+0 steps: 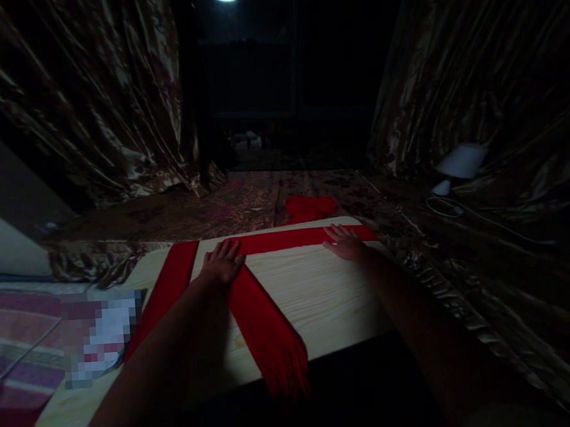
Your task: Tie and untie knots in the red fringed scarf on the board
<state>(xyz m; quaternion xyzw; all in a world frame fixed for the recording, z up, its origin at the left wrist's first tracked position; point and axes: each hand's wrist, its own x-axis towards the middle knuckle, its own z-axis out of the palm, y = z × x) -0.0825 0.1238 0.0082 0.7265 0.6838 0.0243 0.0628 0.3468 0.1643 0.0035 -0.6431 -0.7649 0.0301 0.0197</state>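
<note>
Red scarf (267, 324) on wooden table (328, 294), mostly laid flat (a red bunch (310, 207) beyond the far edge looks unspread); left hand (223, 262) and right hand (345, 243), apart, lie open on it.

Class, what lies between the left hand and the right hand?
A flat stretch of red fringed cloth lies between the left hand and the right hand, with pale wooden board on its near side; the head view shows this.

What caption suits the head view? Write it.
Left hand and right hand on a red fringed scarf over a pale tabletop.
</note>
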